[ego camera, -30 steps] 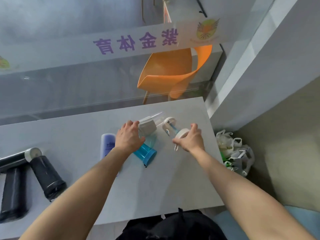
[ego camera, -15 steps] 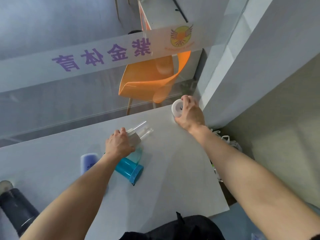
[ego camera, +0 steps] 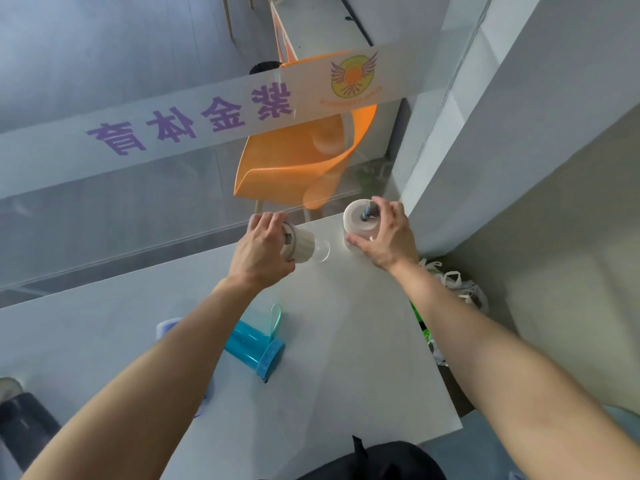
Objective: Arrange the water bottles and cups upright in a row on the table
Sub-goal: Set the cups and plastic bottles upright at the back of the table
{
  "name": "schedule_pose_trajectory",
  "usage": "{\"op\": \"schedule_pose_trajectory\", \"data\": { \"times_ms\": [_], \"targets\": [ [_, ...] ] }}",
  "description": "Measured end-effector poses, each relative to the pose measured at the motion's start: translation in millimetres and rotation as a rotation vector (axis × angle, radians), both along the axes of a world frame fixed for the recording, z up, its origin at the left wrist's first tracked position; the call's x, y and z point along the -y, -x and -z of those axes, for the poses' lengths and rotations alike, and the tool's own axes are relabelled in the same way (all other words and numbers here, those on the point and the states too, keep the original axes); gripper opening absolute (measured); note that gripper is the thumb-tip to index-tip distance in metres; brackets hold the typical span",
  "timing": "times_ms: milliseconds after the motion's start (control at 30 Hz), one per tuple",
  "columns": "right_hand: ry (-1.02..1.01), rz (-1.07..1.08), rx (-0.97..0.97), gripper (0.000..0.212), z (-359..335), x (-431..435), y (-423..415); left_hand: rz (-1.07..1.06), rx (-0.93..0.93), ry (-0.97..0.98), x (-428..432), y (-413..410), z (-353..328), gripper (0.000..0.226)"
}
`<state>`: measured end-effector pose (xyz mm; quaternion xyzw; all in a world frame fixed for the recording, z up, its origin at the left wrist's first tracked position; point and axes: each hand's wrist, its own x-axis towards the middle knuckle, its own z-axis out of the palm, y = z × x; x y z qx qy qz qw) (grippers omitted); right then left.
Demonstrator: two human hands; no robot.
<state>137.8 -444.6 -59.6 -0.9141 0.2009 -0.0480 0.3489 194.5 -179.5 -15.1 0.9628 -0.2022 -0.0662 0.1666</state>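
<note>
Head: right hand [ego camera: 389,239] around white-lidded bottle [ego camera: 356,224]

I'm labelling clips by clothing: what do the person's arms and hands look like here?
Both the left forearm and right forearm are bare, with no sleeve in view. The left hand and right hand wear no gloves, and no watch, band or ring is visible. A dark garment shows at the bottom edge.

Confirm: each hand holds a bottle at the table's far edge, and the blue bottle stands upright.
No: the head view shows the blue bottle lying on its side. The left hand and right hand do hold bottles there.
</note>
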Motion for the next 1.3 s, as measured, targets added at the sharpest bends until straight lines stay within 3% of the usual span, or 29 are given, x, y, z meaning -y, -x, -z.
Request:
{"op": "schedule_pose_trajectory", "data": {
  "times_ms": [100,233,333,467,667,767,867,1000,1133,1300],
  "targets": [
    [-0.058,-0.045,-0.051,0.108,-4,5,-4,0.014,-0.006,0.018,9,-4,-1,0.095],
    [0.155,0.025,-0.086,0.105,-8,4,-10,0.128,0.077,-0.028,16,-10,-5,0.095],
    [0.186,-0.001,-0.052,0.097,-11,4,-17,0.177,0.067,-0.085,21,-14,-6,0.101],
    [0.114,-0.079,-0.100,0.094,-14,10,-27,0.173,-0.004,-0.053,25,-15,-5,0.103],
    [0.304,-0.024,-0.080,0.084,-18,2,-24,0.115,0.046,0.012,23,-10,2,0.102],
    [0.197,-0.020,0.000,0.072,-17,-1,-24,0.096,0.052,0.020,23,-11,7,0.099],
    [0.015,-0.140,-0.027,0.088,-13,2,-25,0.068,0.012,0.019,27,-13,10,0.102],
    [0.154,-0.027,-0.105,0.097,-7,0,-26,0.010,-0.039,0.008,34,-12,10,0.104],
    [0.056,-0.086,-0.055,0.081,-5,0,-26,-0.011,-0.053,0.074,36,-14,11,0.095],
    [-0.002,-0.112,-0.045,0.090,1,5,-26,-0.051,-0.058,0.122,38,-16,12,0.099]
  ]
}}
